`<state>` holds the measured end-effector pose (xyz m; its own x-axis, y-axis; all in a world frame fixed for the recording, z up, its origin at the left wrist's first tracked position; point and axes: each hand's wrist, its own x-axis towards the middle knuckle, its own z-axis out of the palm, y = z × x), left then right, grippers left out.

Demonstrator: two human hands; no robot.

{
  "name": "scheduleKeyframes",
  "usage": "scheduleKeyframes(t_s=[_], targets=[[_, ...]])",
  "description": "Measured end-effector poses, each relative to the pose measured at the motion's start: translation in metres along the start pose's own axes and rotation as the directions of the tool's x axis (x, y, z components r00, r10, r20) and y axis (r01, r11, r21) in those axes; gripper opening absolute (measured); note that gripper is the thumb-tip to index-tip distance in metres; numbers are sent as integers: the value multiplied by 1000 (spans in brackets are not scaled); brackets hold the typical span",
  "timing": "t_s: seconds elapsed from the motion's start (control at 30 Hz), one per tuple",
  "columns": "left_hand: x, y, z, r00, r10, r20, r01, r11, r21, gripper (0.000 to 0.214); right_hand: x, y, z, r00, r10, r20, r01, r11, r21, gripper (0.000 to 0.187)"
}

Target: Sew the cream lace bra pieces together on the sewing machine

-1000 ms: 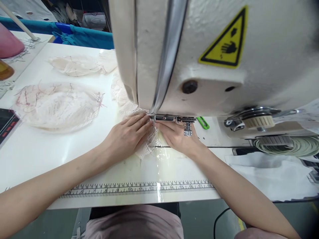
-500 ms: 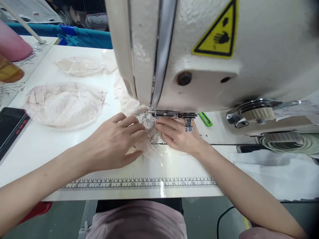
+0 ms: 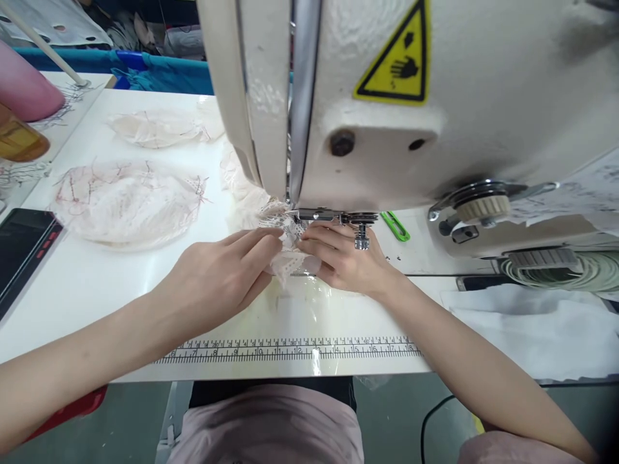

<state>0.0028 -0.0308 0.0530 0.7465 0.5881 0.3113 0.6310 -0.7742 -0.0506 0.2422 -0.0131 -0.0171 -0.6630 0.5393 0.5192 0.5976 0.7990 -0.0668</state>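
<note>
A piece of cream lace fabric (image 3: 287,263) lies bunched at the presser foot of the sewing machine (image 3: 367,161), its needle area partly hidden by the machine head. To its left, my left hand (image 3: 232,264) has its fingers drawn together on the lace edge, the fingertips close to the foot. My right hand (image 3: 345,258) is on the opposite side, fingers bent over the lace with the thumb below, partly behind the metal thread guide (image 3: 360,225). More of the pale fabric runs back behind the foot.
Two cream lace pieces (image 3: 130,203) with reddish thread ends lie on the left of the table. A black phone-like device (image 3: 24,251) is at the left edge. Green thread snips (image 3: 395,227) lie right of the foot. A printed ruler (image 3: 290,350) runs along the front edge.
My left hand has closed its spread fingers onto the lace and turned slightly. The lace between my hands has shifted and folded. My right hand stays nearly in place; the view has moved slightly.
</note>
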Motion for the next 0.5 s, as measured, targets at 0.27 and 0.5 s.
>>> scheduleKeyframes(t_s=[0.27, 0.5], targets=[[14, -16, 34, 980, 197, 30, -198, 980, 3, 31, 5, -4, -9, 999, 24, 21, -23, 999, -29, 15], [11, -16, 54, 961, 224, -163, -211, 973, 89, 20, 5, -7, -4, 989, 145, 2, -145, 989, -22, 25]])
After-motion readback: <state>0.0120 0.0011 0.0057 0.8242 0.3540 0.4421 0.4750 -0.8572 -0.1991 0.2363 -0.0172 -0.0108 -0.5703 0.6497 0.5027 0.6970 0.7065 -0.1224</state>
